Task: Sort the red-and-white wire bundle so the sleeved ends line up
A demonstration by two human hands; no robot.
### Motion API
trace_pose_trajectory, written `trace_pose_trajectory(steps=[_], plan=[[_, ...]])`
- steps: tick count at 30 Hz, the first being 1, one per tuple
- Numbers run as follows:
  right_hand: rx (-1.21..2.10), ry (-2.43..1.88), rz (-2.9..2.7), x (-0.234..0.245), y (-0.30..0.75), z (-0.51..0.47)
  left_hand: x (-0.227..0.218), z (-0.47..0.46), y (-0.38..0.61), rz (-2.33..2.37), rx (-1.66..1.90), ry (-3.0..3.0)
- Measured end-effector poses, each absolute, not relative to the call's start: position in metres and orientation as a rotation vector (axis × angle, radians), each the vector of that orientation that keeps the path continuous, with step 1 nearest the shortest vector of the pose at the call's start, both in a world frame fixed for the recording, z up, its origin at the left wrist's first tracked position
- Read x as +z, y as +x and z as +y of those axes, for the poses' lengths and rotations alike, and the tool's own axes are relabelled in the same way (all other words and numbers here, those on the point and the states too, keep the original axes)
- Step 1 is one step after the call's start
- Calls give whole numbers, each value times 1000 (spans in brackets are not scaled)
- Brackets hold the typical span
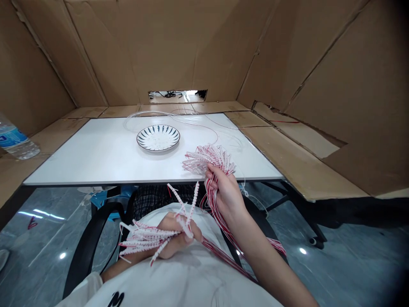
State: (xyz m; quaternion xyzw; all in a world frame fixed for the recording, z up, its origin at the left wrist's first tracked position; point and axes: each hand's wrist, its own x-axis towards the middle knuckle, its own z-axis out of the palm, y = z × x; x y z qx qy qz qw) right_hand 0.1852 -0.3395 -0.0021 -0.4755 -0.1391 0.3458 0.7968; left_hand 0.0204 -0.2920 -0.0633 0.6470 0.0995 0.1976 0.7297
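Note:
Close to my body, my left hand (pixel 179 234) is closed around a bundle of red and white cords (pixel 147 241) whose white, ridged ends fan out to the left. Two of those ends stick up in a V above the thumb. My right hand (pixel 225 187) grips a second bundle of red and white cords (pixel 212 157) by the table's front edge, its frilly white ends spread over the tabletop. From both hands the red and white strands trail down to the right, past my right forearm. The strands' far ends are out of sight.
A plate (pixel 158 138) with a blue striped rim and small white bits stands on the white table (pixel 96 157). Clear thin line (pixel 153 113) lies coiled behind it. Cardboard walls (pixel 204 51) enclose the table. A water bottle (pixel 19 140) is at the left.

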Motion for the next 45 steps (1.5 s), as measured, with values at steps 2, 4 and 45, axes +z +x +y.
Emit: trace_pose_trajectory(steps=[2, 4, 45], plan=[[745, -1025, -314, -1, 184, -341, -61, -294, 25, 127, 492, 1355], [763, -1039, -341, 0, 181, -344, -59, -296, 32, 79, 609, 1190], [1082, -1154, -802, -7, 171, -347, -48, -295, 43, 413, 553, 1393]])
